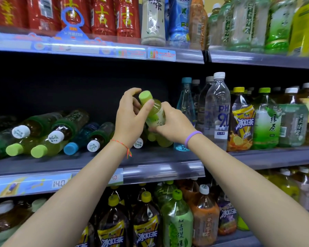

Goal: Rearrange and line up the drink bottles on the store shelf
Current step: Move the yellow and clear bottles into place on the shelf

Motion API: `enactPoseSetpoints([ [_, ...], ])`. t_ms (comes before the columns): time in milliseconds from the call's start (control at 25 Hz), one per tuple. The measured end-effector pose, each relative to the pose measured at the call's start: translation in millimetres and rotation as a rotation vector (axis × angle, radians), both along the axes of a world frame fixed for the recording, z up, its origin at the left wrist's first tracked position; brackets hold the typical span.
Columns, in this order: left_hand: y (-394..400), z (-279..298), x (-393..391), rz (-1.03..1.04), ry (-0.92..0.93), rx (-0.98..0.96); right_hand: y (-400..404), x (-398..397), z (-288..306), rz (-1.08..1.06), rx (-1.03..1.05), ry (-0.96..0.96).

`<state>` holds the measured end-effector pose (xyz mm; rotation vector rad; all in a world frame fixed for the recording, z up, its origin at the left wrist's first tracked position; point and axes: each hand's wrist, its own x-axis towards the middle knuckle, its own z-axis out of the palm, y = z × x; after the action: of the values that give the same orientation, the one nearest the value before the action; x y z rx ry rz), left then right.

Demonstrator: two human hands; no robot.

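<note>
Held item: small green-capped bottle [152,111], tilted with cap up and to the left, raised above the middle shelf [100,163] in front of its dark gap. Left hand [130,118] curls round the neck just below the cap, thumb across the front. Right hand [169,122] grips the lower body from the right; the bottle's base is hidden behind it.

Middle shelf, left: toppled bottles lying on their sides, caps toward the viewer, including two green-capped bottles [27,148], white-capped dark tea bottles [43,127] stacked on them and a blue-capped bottle [78,141]. More fallen bottles lie directly under the hands, mostly covered by them; their count cannot be told.

Middle shelf, right: upright row just beside the right hand: pale blue bottle [185,111], clear water bottle [217,111], iced tea bottle [241,120], green tea bottle [266,120].

Upper shelf: red-labelled bottles [100,16], tops cut off by the frame. Lower shelf: large bottles [146,221], partly blocked by both forearms.

Price tag [59,183] reads 14.0; a second tag is partly hidden behind the left forearm.
</note>
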<state>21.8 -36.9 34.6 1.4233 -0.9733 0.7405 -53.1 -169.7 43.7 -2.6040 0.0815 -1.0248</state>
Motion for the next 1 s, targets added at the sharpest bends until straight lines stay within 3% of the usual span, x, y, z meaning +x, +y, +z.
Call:
enactPoseSetpoints([
  [160,-8,-9,10,-0.186,0.307,0.215,-2,-5,11,-0.052,0.148,-0.048],
  [320,-17,-25,5,-0.173,0.269,0.468,2,-10,20,-0.090,0.107,0.049],
  [440,-20,-23,0,-0.068,0.219,0.485,0,-22,21,-0.125,0.076,0.047],
  [560,-24,-23,-6,0.019,0.198,0.493,-9,-40,12,-0.303,0.011,-0.007],
  [640,-26,-25,-11,0.045,0.187,0.475,-14,-45,-2,-0.408,-0.043,0.186],
  [760,-28,-28,-14,0.074,0.192,0.458,-15,-39,-22,-0.381,-0.028,0.440],
  [1000,-22,-29,-14,0.111,0.210,0.445,-26,-9,-34,-0.420,0.002,0.510],
])
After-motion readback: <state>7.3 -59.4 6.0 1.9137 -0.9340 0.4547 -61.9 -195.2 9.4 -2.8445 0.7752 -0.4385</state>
